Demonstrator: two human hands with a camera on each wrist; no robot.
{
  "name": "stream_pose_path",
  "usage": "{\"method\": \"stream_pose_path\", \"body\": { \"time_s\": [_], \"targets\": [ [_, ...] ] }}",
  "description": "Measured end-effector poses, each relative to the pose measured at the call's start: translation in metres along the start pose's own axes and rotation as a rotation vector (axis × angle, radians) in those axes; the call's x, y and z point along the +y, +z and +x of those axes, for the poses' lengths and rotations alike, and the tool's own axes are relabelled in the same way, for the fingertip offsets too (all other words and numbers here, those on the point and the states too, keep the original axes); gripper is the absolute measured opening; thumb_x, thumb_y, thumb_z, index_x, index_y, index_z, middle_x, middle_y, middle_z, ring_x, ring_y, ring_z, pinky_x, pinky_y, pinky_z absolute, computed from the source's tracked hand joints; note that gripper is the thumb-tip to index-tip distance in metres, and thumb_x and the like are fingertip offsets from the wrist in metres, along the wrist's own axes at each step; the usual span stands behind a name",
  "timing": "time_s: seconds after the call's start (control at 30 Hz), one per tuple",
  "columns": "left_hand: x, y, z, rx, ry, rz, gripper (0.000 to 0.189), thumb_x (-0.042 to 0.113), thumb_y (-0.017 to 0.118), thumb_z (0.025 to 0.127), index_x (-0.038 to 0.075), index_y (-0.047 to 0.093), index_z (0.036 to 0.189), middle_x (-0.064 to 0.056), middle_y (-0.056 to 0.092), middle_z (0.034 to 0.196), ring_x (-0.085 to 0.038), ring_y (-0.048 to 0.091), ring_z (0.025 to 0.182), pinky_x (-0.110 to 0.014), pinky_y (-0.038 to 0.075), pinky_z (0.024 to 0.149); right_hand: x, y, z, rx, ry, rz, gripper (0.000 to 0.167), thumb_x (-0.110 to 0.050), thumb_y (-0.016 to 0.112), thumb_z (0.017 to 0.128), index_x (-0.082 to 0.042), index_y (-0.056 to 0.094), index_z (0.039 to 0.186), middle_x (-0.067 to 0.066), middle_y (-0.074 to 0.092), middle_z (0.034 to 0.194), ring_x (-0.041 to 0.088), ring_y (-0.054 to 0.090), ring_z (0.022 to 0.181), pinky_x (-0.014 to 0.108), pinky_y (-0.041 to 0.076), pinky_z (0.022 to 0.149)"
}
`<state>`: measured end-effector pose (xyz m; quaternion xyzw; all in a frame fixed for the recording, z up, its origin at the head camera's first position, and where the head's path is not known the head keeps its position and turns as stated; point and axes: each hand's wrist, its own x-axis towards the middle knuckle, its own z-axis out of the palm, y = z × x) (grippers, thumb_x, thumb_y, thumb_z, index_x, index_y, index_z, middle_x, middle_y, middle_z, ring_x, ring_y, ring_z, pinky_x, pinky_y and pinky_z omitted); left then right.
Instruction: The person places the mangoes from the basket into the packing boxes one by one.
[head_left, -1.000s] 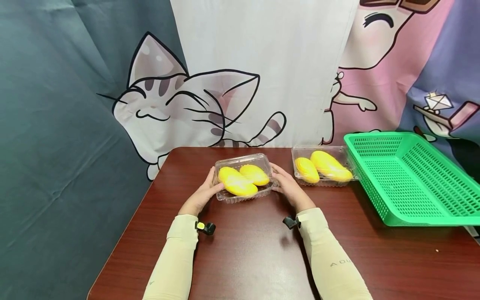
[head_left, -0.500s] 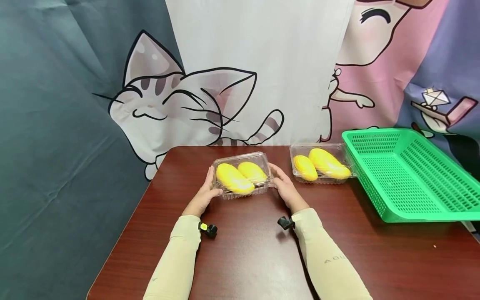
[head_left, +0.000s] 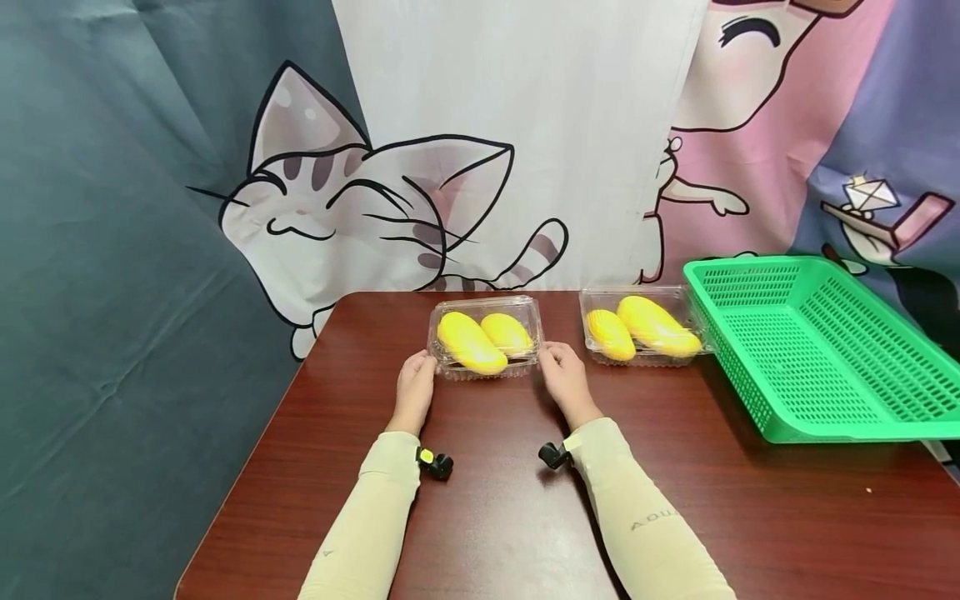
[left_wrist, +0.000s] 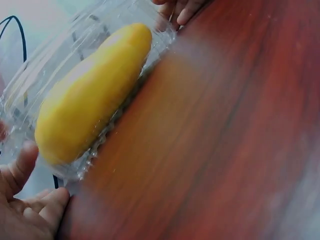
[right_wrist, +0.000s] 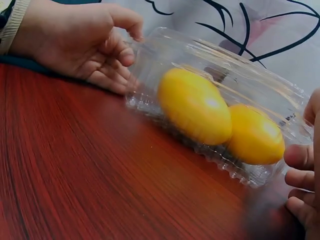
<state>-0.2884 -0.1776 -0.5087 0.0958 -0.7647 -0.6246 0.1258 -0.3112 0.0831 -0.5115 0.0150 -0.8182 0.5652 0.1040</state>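
Note:
A clear plastic clamshell box (head_left: 486, 304) with two yellow mango-like fruits (head_left: 471, 343) inside stands on the table, its lid down. At its front left corner, my left hand (head_left: 415, 387) holds the edge with thumb and curled fingers. My right hand (head_left: 567, 379) holds the front right corner the same way. The left wrist view shows the left thumb (left_wrist: 25, 162) at the box's end, with other fingers lower down by the table. Over in the right wrist view, right fingertips (right_wrist: 299, 157) meet the box's near end.
To the right stands a second clear box (head_left: 678, 302) holding two yellow fruits (head_left: 656, 327). Beside it, a green plastic basket (head_left: 795, 312) sits at the table's right side. A curtain with cartoon cats (head_left: 337, 208) hangs behind the brown table (head_left: 487, 500).
The box has turned from slightly askew to square with the table and shifted a little away. Both hands have slid from its sides to its front corners, their fingers more curled.

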Motion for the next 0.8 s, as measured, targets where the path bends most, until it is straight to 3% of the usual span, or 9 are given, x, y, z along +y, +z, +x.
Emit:
{"method": "stream_pose_path", "body": {
  "time_s": [0.13, 0.27, 0.4, 0.6, 0.7, 0.8],
  "targets": [
    [0.002, 0.003, -0.002, 0.035, -0.018, -0.050, 0.028, 0.015, 0.049, 0.090, 0.003, 0.057, 0.066, -0.012, 0.053, 0.145, -0.029, 0.043, 0.140, -0.045, 0.032, 0.112, -0.001, 0.004, 0.000, 0.004, -0.012, 0.064, 0.037, -0.019, 0.049, 0.095, 0.005, 0.060, 0.069, 0.015, 0.062, 0.129, 0.031, 0.054, 0.124, 0.044, 0.041, 0.103],
    [0.003, 0.006, -0.001, 0.035, -0.033, -0.128, 0.028, 0.011, 0.048, 0.092, 0.003, 0.057, 0.067, -0.009, 0.048, 0.151, -0.030, 0.041, 0.143, -0.043, 0.032, 0.113, -0.006, 0.010, -0.001, 0.049, 0.030, 0.175, 0.033, -0.012, 0.051, 0.093, 0.013, 0.058, 0.072, 0.018, 0.059, 0.129, 0.032, 0.051, 0.124, 0.042, 0.038, 0.103],
    [0.004, 0.010, -0.001, 0.045, -0.041, -0.169, 0.029, 0.010, 0.047, 0.096, -0.002, 0.054, 0.070, -0.008, 0.046, 0.153, -0.029, 0.037, 0.145, -0.043, 0.030, 0.113, -0.010, 0.013, -0.003, 0.084, 0.072, 0.219, 0.032, -0.010, 0.051, 0.094, 0.012, 0.056, 0.071, 0.019, 0.057, 0.129, 0.033, 0.050, 0.124, 0.043, 0.038, 0.104],
    [0.002, 0.013, 0.000, 0.049, -0.025, -0.092, 0.032, 0.015, 0.045, 0.098, 0.003, 0.052, 0.069, -0.010, 0.047, 0.151, -0.031, 0.037, 0.143, -0.047, 0.030, 0.112, -0.006, 0.013, -0.004, 0.086, 0.030, 0.074, 0.034, -0.017, 0.047, 0.099, 0.008, 0.062, 0.083, 0.020, 0.057, 0.126, 0.036, 0.051, 0.123, 0.048, 0.038, 0.106],
    [-0.001, 0.011, 0.000, 0.037, -0.010, -0.020, 0.036, 0.021, 0.045, 0.100, 0.006, 0.053, 0.068, -0.012, 0.052, 0.147, -0.032, 0.041, 0.141, -0.049, 0.032, 0.112, -0.002, 0.013, -0.009, 0.122, 0.006, -0.038, 0.030, -0.024, 0.048, 0.101, 0.004, 0.058, 0.096, 0.022, 0.054, 0.115, 0.038, 0.050, 0.114, 0.048, 0.039, 0.100],
    [-0.004, 0.006, -0.001, 0.044, 0.009, 0.020, 0.040, 0.026, 0.049, 0.101, 0.001, 0.056, 0.071, -0.014, 0.058, 0.140, -0.032, 0.045, 0.137, -0.049, 0.034, 0.113, 0.000, 0.012, -0.020, 0.124, -0.017, -0.131, 0.028, -0.029, 0.051, 0.101, -0.002, 0.049, 0.103, 0.019, 0.047, 0.107, 0.038, 0.046, 0.105, 0.049, 0.038, 0.094]
  ]
}}
